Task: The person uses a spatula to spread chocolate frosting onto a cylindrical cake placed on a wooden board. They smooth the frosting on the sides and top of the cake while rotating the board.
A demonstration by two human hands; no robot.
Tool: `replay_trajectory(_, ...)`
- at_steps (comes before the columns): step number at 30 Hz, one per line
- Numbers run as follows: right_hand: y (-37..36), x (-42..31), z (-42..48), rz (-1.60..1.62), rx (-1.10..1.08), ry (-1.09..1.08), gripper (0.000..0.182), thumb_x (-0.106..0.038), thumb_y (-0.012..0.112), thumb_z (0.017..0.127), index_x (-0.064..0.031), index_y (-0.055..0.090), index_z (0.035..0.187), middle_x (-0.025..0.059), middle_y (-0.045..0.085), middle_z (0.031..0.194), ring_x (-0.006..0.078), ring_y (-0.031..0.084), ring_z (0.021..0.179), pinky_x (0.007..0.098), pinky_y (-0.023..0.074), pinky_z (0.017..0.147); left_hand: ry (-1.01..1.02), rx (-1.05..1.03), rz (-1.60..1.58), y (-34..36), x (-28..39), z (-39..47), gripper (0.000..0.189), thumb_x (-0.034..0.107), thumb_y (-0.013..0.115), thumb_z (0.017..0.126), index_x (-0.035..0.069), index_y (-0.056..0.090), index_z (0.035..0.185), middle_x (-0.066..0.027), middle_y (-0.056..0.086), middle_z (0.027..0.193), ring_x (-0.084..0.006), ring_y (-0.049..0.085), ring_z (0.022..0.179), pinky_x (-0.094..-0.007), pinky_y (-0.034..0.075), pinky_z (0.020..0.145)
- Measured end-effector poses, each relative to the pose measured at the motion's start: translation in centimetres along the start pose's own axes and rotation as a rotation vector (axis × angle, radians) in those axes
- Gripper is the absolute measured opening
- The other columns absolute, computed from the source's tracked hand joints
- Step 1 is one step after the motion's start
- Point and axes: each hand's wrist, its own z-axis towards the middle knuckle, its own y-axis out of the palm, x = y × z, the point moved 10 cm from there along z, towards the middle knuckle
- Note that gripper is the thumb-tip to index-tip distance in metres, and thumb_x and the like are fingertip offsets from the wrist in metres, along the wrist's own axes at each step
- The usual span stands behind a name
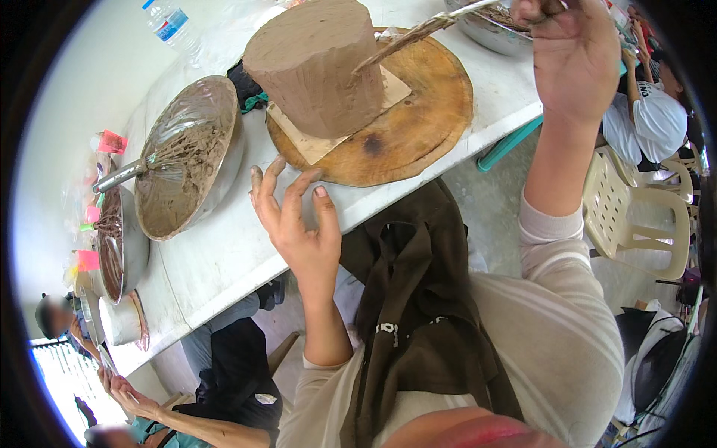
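Note:
My right hand (574,61), at the upper right, holds a frosting-coated spatula (411,39) by its handle. The blade's tip touches the side of a round cake (330,95) covered in brown frosting. Under the cake is a square cake board (307,147), set on a round wooden board (431,131) with a dark burn-like mark. My left hand (297,224) hovers by the near edge of the wooden board, fingers spread and smudged, holding nothing. Faint vertical streaks run down the cake's side, while its top looks fairly flat.
Left of the cake, a metal bowl (221,193) of brown frosting holds a wire whisk (120,176). Another frosting bowl (140,246) and a white cake (120,319) stand further left. A plastic bottle (171,25) and a metal bowl (496,33) are at the back. A person's hand (131,397) works lower left.

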Motion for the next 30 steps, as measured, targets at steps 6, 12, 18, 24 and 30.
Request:
replay_trajectory(6,-2.7,2.4,-2.9,-0.103,0.017,0.049,0.023,-0.021,0.044,0.097,-0.0015,0.054,0.089,0.0054,0.056,0.073,0.0112,0.055,0.059,0.0219,0.0457,0.053,0.005,-0.011,-0.008,0.2,0.2,0.1,0.016,0.008,0.058,0.084,0.004,0.066,0.097,-0.0168,0.050,0.127,-0.0389,0.037,0.128,-0.0479,0.029,0.104)
replay_trajectory(12,-2.0,5.4,-4.9,-0.152,0.008,0.118,0.017,-0.017,0.050,0.096,-0.0019,0.055,0.094,0.0037,0.057,0.078,0.0091,0.055,0.060,0.0210,0.0454,0.056,0.009,0.016,-0.056,0.1,-0.2,-0.1,0.017,0.008,0.059,0.081,0.006,0.065,0.096,-0.0172,0.050,0.126,-0.0420,0.034,0.127,-0.0529,0.022,0.107)
replay_trajectory(18,0.2,3.3,-3.6,-0.197,-0.035,-0.027,0.016,-0.017,0.050,0.096,-0.0018,0.056,0.095,0.0034,0.058,0.077,0.0084,0.054,0.059,0.0204,0.0449,0.055,0.014,0.023,-0.061,0.0,-0.2,-0.1,0.017,0.008,0.058,0.080,0.005,0.065,0.096,-0.0181,0.050,0.126,-0.0420,0.034,0.127,-0.0522,0.023,0.106)
replay_trajectory(24,2.3,-1.0,-2.9,-0.217,-0.039,-0.295,0.016,-0.017,0.050,0.096,-0.0014,0.056,0.095,0.0047,0.059,0.076,0.0087,0.054,0.058,0.0201,0.0442,0.050,0.003,0.041,-0.061,-0.4,-0.3,-0.3,0.017,0.007,0.058,0.081,0.005,0.066,0.096,-0.0176,0.051,0.125,-0.0407,0.036,0.127,-0.0507,0.025,0.106)
replay_trajectory(30,0.8,-0.8,-4.5,-0.186,-0.176,-0.136,0.027,-0.013,0.039,0.097,0.0089,0.054,0.101,0.0180,0.060,0.092,0.0203,0.057,0.068,0.0318,0.0472,0.061,0.029,0.035,-0.031,-0.5,0.0,0.1,0.016,0.007,0.059,0.082,0.003,0.066,0.095,-0.0170,0.052,0.124,-0.0379,0.039,0.125,-0.0480,0.028,0.105)
